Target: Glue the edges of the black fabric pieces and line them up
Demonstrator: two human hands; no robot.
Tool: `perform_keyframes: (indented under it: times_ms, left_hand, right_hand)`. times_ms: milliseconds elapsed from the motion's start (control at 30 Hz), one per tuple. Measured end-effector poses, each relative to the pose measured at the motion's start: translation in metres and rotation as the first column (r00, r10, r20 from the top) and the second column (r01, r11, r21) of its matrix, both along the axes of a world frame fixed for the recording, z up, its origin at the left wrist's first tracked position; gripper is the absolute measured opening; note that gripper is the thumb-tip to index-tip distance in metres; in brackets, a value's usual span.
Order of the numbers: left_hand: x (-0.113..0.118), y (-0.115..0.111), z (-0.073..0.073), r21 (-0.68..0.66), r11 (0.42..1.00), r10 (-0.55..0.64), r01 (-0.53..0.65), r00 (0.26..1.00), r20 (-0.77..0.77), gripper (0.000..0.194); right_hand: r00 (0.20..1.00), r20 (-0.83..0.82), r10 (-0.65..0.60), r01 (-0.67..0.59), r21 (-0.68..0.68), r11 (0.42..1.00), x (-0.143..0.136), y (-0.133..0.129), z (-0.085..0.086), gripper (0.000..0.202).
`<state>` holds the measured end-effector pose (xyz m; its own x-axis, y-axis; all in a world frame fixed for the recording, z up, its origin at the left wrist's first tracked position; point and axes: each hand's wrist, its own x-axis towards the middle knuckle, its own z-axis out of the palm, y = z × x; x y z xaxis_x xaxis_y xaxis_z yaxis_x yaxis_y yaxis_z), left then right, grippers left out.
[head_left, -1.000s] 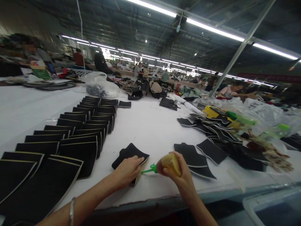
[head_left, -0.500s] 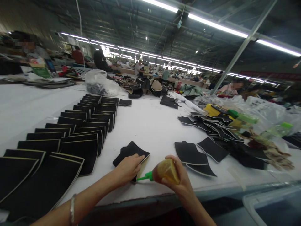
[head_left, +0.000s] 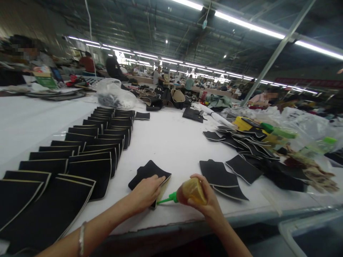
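Note:
My right hand (head_left: 204, 200) is wrapped round a squeeze bottle (head_left: 193, 192) of amber liquid, tipped on its side. Its thin green nozzle (head_left: 167, 198) points left, with the tip at the near edge of a black leather piece (head_left: 146, 173). My left hand (head_left: 148, 190) grips this piece against the table, its fingers over the right part, where a tan strip shows along the edge. Part of the piece is hidden under that hand. To the right lie two more black pieces (head_left: 218, 174), one overlapping the other.
Overlapping rows of black pieces (head_left: 91, 164) fill the left side of the white table (head_left: 166, 139). A heap of black pieces (head_left: 246, 142), plastic bags and a rag (head_left: 318, 171) lie at right. A clear bag (head_left: 115, 94) stands at the back. Other people work farther off.
My right hand and the bottle have shifted slightly right and up, the nozzle tip moving a little along the edge. My left hand stays on the leather piece.

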<state>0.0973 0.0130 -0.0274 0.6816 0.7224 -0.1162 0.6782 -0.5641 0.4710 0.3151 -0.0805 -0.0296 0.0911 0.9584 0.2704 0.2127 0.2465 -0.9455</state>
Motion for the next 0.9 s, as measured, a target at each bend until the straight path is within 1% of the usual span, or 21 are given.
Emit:
perform_keyframes:
  times_ms: [100, 233, 300, 367, 500, 567, 667, 800, 900]
  left_hand:
    - [0.001, 0.0, 0.001, -0.015, 1.0, 0.008, -0.008, 1.0, -0.013, 0.048]
    - [0.002, 0.001, 0.003, -0.035, 0.999, 0.01, -0.01, 1.0, -0.006, 0.049]
    - [0.003, 0.001, 0.004, -0.046, 0.999, 0.012, -0.012, 1.0, 0.004, 0.048]
    - [0.003, 0.001, 0.006, -0.06, 0.998, 0.021, -0.02, 1.0, 0.003, 0.048]
    - [0.005, 0.002, 0.009, -0.076, 0.997, 0.028, -0.029, 0.999, -0.015, 0.048]
    - [0.006, 0.003, 0.009, -0.075, 0.997, 0.026, -0.027, 1.0, -0.018, 0.048]
    - [0.006, 0.003, 0.007, -0.075, 0.997, 0.031, -0.032, 0.999, -0.023, 0.048]
    - [0.004, 0.003, 0.004, -0.059, 0.998, 0.031, -0.032, 0.999, -0.014, 0.047]
    - [0.004, 0.002, 0.004, -0.047, 0.999, 0.026, -0.027, 1.0, -0.01, 0.046]
  right_hand:
    - [0.995, 0.072, -0.066, 0.065, 0.016, 0.998, 0.01, 0.011, 0.004, 0.053]
    - [0.983, 0.076, -0.167, 0.16, 0.093, 0.983, 0.022, 0.028, 0.003, 0.053]
    - [0.975, 0.079, -0.206, 0.195, 0.123, 0.973, 0.024, 0.031, 0.0, 0.053]
    - [0.974, 0.088, -0.209, 0.196, 0.134, 0.971, 0.023, 0.029, -0.002, 0.053]
    - [0.989, 0.108, -0.099, 0.09, 0.086, 0.992, 0.02, 0.021, -0.002, 0.053]
    - [0.985, 0.118, -0.127, 0.115, 0.098, 0.988, 0.021, 0.021, -0.001, 0.052]
    - [0.964, 0.132, -0.23, 0.208, 0.164, 0.964, 0.021, 0.024, -0.001, 0.05]
    - [0.957, 0.179, -0.228, 0.195, 0.185, 0.963, 0.017, 0.019, -0.002, 0.052]
    - [0.954, 0.176, -0.241, 0.207, 0.189, 0.96, 0.014, 0.014, -0.001, 0.053]
